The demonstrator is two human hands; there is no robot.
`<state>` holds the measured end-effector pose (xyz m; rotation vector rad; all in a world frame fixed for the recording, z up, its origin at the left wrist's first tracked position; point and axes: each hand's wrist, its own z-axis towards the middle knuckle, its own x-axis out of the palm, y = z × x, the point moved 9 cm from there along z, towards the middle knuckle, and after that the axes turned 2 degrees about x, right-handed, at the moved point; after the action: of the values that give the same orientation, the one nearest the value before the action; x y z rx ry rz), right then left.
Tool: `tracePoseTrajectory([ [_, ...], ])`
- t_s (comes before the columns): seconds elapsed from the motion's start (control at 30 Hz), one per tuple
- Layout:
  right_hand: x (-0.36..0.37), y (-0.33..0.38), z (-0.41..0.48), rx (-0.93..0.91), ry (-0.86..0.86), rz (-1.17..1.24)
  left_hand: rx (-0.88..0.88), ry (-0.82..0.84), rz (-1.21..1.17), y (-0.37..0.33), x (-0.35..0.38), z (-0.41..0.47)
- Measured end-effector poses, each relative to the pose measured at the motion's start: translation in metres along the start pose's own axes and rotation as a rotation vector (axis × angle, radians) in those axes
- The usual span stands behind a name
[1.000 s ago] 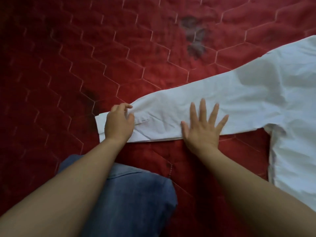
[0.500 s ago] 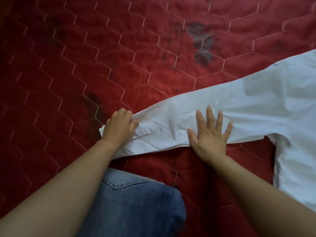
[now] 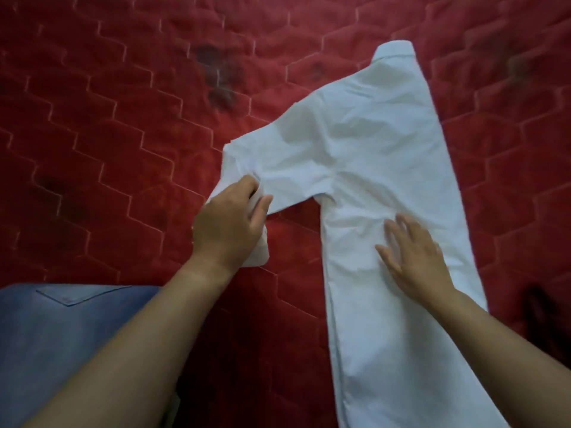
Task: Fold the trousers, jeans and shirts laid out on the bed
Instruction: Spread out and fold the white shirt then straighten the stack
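on red bedspread [image 3: 123,149], left hand [image 3: 228,230] seemingly gripping shirt sleeve [image 3: 278,162], right hand [image 3: 414,257] flat

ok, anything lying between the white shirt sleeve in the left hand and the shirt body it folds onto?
Nothing visible. The left hand grips the white fabric sleeve; the shirt body beside it is bare. Only the right hand presses flat lower down.
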<state>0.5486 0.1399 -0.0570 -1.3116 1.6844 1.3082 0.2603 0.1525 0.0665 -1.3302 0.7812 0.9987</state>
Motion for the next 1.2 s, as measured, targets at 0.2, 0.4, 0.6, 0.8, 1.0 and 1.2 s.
tracePoseTrajectory([
  [0.2, -0.057, -0.089, -0.066, 0.012, 0.030, 0.143, 0.063, 0.417, -0.056, -0.155, 0.118, -0.084],
  [0.4, -0.064, -0.139, -0.107, 0.004, 0.111, 0.224, -0.036, 0.789, -0.068, -0.221, 0.205, -0.179],
  [0.6, -0.033, -0.098, -0.088, -0.104, 0.164, 0.309, -0.256, 0.504, -0.284, -0.168, 0.161, -0.165],
  [0.8, -0.008, -0.054, -0.036, 0.005, 0.101, 0.348, -0.364, 0.319, -0.209, -0.104, 0.135, -0.117],
  [1.0, -0.006, -0.042, -0.041, -0.079, 0.041, 0.395, -0.168, 0.288, -0.057, -0.094, 0.132, -0.069],
  [1.2, -0.007, -0.106, -0.081, 0.063, 0.062, 0.385, 0.184, 0.318, -0.017, -0.140, 0.149, -0.062],
])
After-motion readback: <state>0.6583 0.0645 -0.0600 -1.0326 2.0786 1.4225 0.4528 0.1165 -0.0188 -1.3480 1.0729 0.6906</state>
